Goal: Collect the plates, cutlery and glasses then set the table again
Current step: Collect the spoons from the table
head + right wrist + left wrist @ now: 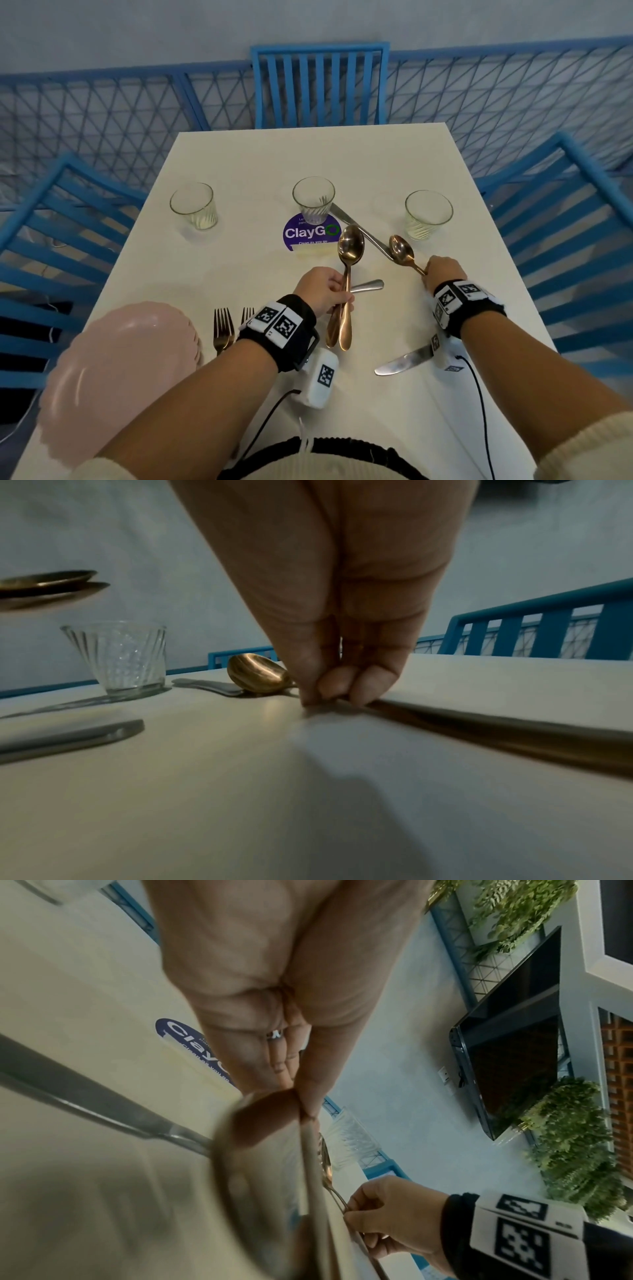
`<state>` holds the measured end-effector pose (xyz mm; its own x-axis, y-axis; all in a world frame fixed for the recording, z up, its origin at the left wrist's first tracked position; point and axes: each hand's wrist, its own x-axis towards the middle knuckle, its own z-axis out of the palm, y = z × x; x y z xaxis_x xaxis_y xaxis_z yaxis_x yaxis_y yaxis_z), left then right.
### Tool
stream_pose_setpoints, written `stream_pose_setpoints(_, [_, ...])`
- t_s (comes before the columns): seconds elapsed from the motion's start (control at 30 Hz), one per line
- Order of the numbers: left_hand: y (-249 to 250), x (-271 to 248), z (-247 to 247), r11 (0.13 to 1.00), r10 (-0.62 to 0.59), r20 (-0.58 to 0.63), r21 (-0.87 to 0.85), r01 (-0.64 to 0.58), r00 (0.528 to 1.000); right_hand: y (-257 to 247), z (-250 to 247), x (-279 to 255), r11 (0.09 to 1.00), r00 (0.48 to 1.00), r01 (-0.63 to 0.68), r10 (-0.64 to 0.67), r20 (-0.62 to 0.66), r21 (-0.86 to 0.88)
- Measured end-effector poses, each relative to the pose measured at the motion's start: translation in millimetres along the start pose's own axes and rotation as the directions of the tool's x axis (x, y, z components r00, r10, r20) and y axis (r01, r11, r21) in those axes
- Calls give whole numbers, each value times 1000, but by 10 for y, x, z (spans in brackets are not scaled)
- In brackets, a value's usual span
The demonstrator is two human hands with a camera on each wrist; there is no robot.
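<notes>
On white table (239, 164), right of centre: copper spoon (402, 254) lying flat, bowl beside silver knife (359, 229). Right hand (443, 270) fingertips (346, 685) pinching its handle against tabletop. Left hand (322, 291) curled round two copper spoons (349, 246), raised off table. Three glasses (313, 198) in row beyond. Pink plates (113, 359) stacked near left, forks (222, 329) beside them, second knife (400, 363) under right wrist.
</notes>
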<state>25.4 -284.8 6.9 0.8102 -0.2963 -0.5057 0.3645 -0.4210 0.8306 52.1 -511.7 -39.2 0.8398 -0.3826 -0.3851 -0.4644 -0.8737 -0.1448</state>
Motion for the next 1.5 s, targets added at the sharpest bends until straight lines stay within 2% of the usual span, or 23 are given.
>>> stream_pose_setpoints(0.1, [-35,0,-16,1000,-6,-10,-5,6,1000,-4,-37,14,999,999,37,-37,-11,-3])
stream_pose_setpoints(0.27, [-78,-45,-33,1000,-4,-38,-18,3,999,-146,-199,-103,982,981,160,-147,-128,99])
stream_pose_setpoints(0.37, [-107,-99,-45,999,-3,-59,-36,0,998,-330,-326,-314,935,944,286,-237,-232,209])
stream_pose_setpoints(0.47, [-158,-190,-56,999,1,-90,-39,-5,996,-553,-315,-577,848,918,380,-298,-262,369])
stream_pose_setpoints(0.53, [-211,-274,-81,1000,2,-120,-30,-6,993,-711,-218,-748,786,912,410,-350,-214,463])
stream_pose_setpoints(0.63, [-334,-420,-151,1000,16,-179,-6,-18,984,-941,-6,-992,700,893,397,-444,-74,593])
stream_pose_setpoints(0.9, [-864,-868,-483,991,-78,-345,-132,34,935,-1471,549,-1476,675,761,441,-631,152,592])
stream_pose_setpoints(1.03, [-1169,-1022,-582,993,-102,-450,13,121,887,-1663,771,-1638,698,713,475,-662,231,536])
stream_pose_setpoints(1.3, [-1415,-1142,-644,959,-141,-476,154,240,868,-1868,973,-1836,754,692,531,-649,316,387])
stream_pose_setpoints(1.43, [-1386,-1156,-653,937,-130,-474,229,265,871,-1895,1022,-1855,749,689,542,-656,308,381])
stream_pose_setpoints(1.5, [-1360,-1163,-641,935,-106,-489,246,254,866,-1890,1023,-1835,753,706,533,-648,287,386])
